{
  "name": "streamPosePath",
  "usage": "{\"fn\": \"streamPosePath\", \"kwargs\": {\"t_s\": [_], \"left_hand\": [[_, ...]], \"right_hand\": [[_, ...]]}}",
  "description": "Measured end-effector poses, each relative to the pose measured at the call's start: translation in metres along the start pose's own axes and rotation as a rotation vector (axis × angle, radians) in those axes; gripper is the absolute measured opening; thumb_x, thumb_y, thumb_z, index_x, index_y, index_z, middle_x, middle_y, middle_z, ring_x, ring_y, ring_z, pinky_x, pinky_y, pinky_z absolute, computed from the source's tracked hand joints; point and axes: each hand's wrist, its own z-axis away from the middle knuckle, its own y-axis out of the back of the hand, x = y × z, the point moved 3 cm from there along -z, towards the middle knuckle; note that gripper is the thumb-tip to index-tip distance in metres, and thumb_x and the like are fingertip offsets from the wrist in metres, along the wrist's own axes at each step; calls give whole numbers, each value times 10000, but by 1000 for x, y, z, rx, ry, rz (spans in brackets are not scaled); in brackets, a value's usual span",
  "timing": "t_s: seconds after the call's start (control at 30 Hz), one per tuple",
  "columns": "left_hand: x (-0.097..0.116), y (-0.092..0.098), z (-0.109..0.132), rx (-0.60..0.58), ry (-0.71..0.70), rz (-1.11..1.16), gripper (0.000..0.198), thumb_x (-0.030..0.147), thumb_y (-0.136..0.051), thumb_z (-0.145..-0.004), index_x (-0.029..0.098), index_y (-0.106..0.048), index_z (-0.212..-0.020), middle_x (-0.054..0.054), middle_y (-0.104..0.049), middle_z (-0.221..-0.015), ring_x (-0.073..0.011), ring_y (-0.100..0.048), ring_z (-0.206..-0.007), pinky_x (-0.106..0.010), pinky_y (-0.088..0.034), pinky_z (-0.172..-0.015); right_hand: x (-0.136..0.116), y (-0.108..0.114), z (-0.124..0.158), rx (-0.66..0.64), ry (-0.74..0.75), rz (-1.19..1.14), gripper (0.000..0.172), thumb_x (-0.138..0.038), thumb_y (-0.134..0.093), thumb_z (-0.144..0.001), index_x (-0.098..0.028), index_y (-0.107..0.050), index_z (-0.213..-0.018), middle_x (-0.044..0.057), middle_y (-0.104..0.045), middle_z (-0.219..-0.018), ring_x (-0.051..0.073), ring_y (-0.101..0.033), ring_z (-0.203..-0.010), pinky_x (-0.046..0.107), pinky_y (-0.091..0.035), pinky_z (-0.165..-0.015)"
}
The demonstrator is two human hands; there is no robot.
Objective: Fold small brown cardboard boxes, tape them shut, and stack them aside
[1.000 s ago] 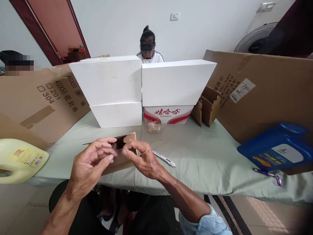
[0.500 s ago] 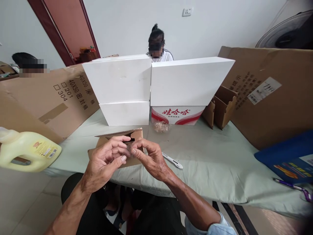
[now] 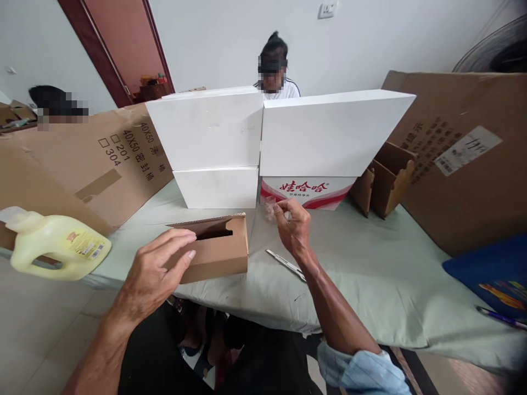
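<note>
Over there, the left hand (image 3: pixel 152 270) curves loosely, thumb apart, at the left end of a small brown box (image 3: pixel 218 259) on the green cloth (image 3: pixel 370 280). The right hand (image 3: pixel 295 224) pinches a clear plastic scrap (image 3: pixel 269 203) before the red-and-white carton (image 3: pixel 325 192).

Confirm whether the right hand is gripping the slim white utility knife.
No, the knife lies on the pale green tablecloth, while the right hand is beyond it, near the red-and-white box.

Green-clothed table (image 3: pixel 370 285) | brown carton (image 3: pixel 218 259) | white knife (image 3: pixel 285 264) | yellow jug (image 3: pixel 68 247) | blue container (image 3: pixel 489 280) | purple pen (image 3: pixel 500 316) | red-white box (image 3: pixel 310 191)
</note>
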Motion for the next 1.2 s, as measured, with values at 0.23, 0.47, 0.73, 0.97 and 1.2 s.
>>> {"fn": "streamPosePath", "kwargs": {"t_s": [0.23,0.47,0.73,0.97,1.2], "left_hand": [[-24,-16,6,-144,-100,-179,332,339,-719,-1057,217,-720,-1366,-116,-778,-1299,-310,-741,-1177,-476,-604,-993],[-39,-18,8,-140,-29,-136,340,349,-758,-1028,214,-747,-1341,-107,-774,-1220,-293,-720,-1132,-471,-594,-999],[-46,-24,6,-175,114,-59,222,397,-714,-1041,257,-803,-1188,-60,-785,-1115,-235,-748,-974,-359,-577,-806],[-43,-20,-3,-185,127,-50,250,382,-614,-1084,267,-828,-1144,-46,-817,-1102,-220,-775,-976,-335,-584,-859],[-68,14,-9,-299,208,-52,289,498,-694,-1001,261,-856,-980,-71,-855,-1079,-275,-799,-1003,-345,-640,-822]], "right_hand": [[90,-65,-23,-241,-170,276,192,-146,-572,-958,-177,-719,-839,102,-764,-979,214,-622,-870,299,-341,-715],[111,-96,-25,-365,-170,381,203,-147,-588,-1028,-151,-781,-965,155,-781,-1163,237,-660,-1001,303,-406,-786],[109,-83,-19,-336,-116,399,266,-224,-555,-1076,-148,-806,-1125,164,-767,-1266,247,-678,-1041,302,-418,-784],[101,-61,-21,-241,-96,328,302,-228,-533,-1027,-149,-824,-1053,145,-771,-1179,233,-655,-920,311,-396,-720],[68,-36,-22,-95,-27,121,251,-237,-572,-1013,-158,-808,-1044,133,-751,-1110,195,-627,-789,324,-455,-732]]}}
